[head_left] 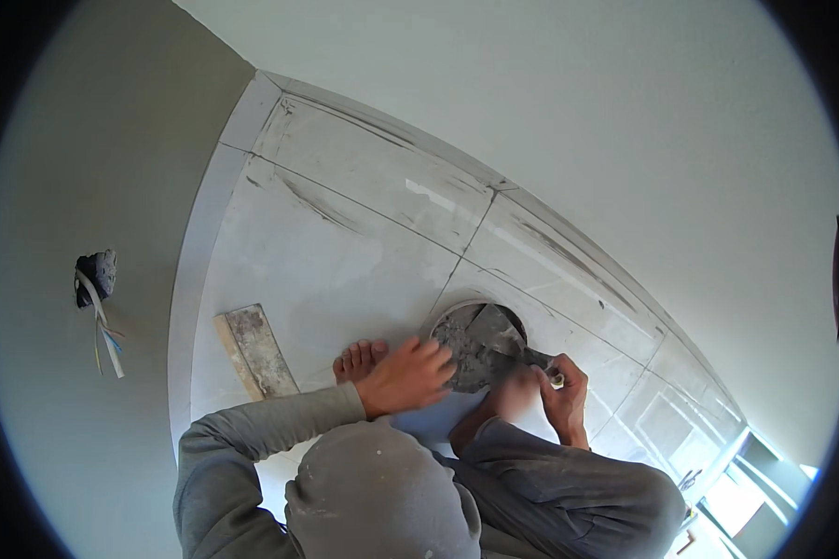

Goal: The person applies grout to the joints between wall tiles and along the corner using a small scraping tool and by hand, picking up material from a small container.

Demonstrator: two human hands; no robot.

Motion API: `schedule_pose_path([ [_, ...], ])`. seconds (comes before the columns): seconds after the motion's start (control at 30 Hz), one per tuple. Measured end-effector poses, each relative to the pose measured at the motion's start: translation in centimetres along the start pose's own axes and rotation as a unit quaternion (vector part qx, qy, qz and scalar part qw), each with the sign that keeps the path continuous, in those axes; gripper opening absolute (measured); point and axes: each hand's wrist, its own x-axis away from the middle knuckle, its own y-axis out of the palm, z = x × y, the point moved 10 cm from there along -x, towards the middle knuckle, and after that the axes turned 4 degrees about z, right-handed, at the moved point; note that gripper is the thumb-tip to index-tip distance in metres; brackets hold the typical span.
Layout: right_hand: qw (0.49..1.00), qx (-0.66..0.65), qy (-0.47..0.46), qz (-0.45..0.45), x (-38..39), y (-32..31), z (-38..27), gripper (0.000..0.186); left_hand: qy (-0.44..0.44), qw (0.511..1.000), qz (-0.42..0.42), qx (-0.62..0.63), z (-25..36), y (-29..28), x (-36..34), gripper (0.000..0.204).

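Observation:
A round bucket (435, 322) stands on the tiled floor, with lumpy dark grey paste (466, 365) in it. My right hand (566, 391) is closed round the handle of a trowel (496, 330), at the bucket's right side. The trowel's grey-smeared blade lies over the paste inside the rim. Just left of the bucket, my left hand (408, 377) hovers with its fingers stretched out, slightly blurred, and nothing shows in it. My bare left foot (359, 356) is beside that hand.
A stained flat board (259, 352) with a beige edge lies on the floor at left. Large pale tiles (345, 252) carry dark smears along their joints. Loose wires (98, 303) hang from a hole in the left wall. Walls with skirting tiles (196, 252) bound the corner.

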Motion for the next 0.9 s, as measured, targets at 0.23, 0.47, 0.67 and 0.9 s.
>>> schedule_pose_path([
  [0.23, 1.0, -0.008, 0.027, -0.013, -0.6, -0.1, -0.2, 0.022, 0.07, 0.987, -0.065, -0.126, 1.9, 3.8, 1.4, 0.011],
  [0.47, 1.0, -0.011, 0.005, -0.028, -0.5, 0.8, -0.5, 0.022, 0.061, 0.991, -0.065, -0.099, 1.7, 3.0, 1.4, 0.01],
  [0.67, 1.0, -0.017, 0.014, -0.02, -0.1, 0.1, 0.2, 0.022, -0.101, 0.949, 0.132, 0.269, -4.1, -3.7, -1.8, 0.036],
  [0.9, 1.0, -0.029, 0.005, -0.003, -0.7, 0.5, -1.1, 0.016, -0.393, 0.776, 0.327, 0.37, -23.3, -6.5, -6.5, 0.072],
])
